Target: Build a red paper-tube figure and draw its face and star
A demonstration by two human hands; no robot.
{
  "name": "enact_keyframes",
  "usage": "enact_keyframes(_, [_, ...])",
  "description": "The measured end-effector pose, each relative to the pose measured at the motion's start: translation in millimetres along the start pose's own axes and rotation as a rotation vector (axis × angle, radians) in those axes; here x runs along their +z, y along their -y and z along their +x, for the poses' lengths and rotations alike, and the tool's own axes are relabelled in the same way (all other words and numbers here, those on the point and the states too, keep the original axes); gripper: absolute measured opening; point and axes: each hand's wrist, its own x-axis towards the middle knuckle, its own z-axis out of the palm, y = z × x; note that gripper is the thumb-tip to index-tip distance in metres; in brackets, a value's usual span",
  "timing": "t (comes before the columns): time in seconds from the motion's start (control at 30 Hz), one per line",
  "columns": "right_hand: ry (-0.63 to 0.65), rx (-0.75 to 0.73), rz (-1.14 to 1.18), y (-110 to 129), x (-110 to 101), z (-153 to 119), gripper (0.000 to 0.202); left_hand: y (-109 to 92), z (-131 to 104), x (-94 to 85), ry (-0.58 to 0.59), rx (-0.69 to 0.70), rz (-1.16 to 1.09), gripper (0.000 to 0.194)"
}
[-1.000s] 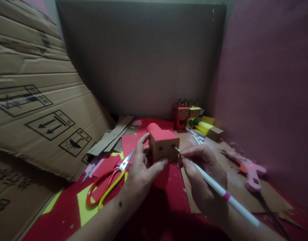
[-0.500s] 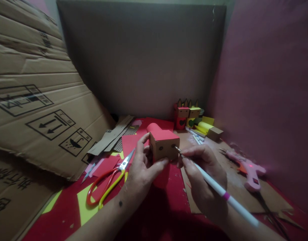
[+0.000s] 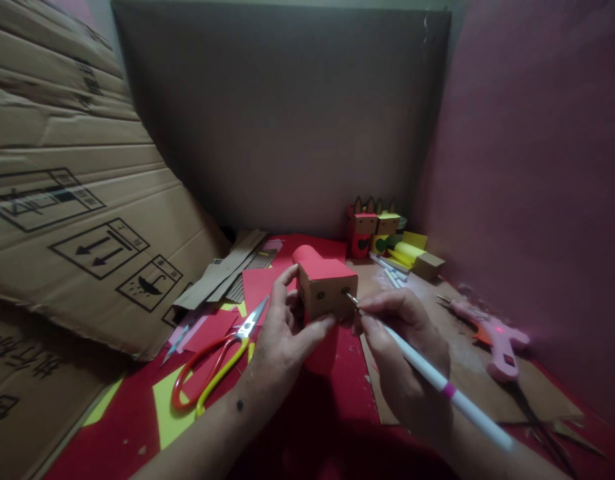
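My left hand (image 3: 282,340) is closed around a small cardboard box figure (image 3: 330,300) with a red paper top, steadying it from the left and below. Two dark round marks show on its brown front face. In my right hand (image 3: 407,353) a white pen (image 3: 450,390) with a magenta band is gripped near its metal tip. That tip touches or nearly touches the right-hand mark. Behind the box, a rounded red paper part (image 3: 306,253) shows. Scissors (image 3: 225,357) with red and yellow handles lie beside my left wrist.
A pink glue gun (image 3: 500,333) lies on a cardboard sheet (image 3: 472,393) at right. Finished-looking red (image 3: 360,237) and yellow (image 3: 386,233) figures stand at the back, near a yellow paper piece (image 3: 407,255) and pens (image 3: 393,275). A large carton (image 3: 87,200) rises at left beside cardboard strips (image 3: 220,270).
Both hands, the box and the pen sit almost where they were. The pen and right hand have shifted very slightly left, the tip staying at the right-hand mark.
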Motion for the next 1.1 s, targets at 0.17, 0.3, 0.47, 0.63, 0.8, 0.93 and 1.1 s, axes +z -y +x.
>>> enact_keyframes(0.17, [-0.004, -0.004, 0.005, 1.2, 0.0, 0.7, 0.010, 2.1, 2.0, -1.8, 0.001, 0.014, -0.010, 0.077])
enact_keyframes(0.3, [-0.002, 0.001, 0.002, 1.5, 0.4, 0.3, 0.010, 3.5, 3.6, -2.4, -0.003, 0.020, -0.027, 0.079])
enact_keyframes(0.47, [0.002, 0.003, 0.014, 1.9, 0.5, -0.2, 0.008, 3.8, 2.1, -1.7, -0.011, 0.012, -0.023, 0.078])
enact_keyframes(0.63, [0.000, -0.007, 0.023, 2.1, 0.5, 0.9, 0.008, 0.9, -0.1, 0.2, -0.007, 0.001, -0.010, 0.079])
enact_keyframes(0.8, [-0.011, 0.007, 0.012, 3.2, 0.7, -0.3, 0.007, 0.3, -0.5, -0.1, -0.005, -0.004, -0.010, 0.076])
enact_keyframes(0.93, [-0.019, 0.010, 0.053, 3.0, 1.3, -0.6, 0.007, 4.6, 2.5, -3.3, 0.008, 0.023, -0.017, 0.079])
enact_keyframes(1.1, [-0.032, 0.030, 0.181, 1.3, 3.1, 2.9, 0.010, 6.6, 3.5, -3.5, -0.007, 0.020, -0.034, 0.078])
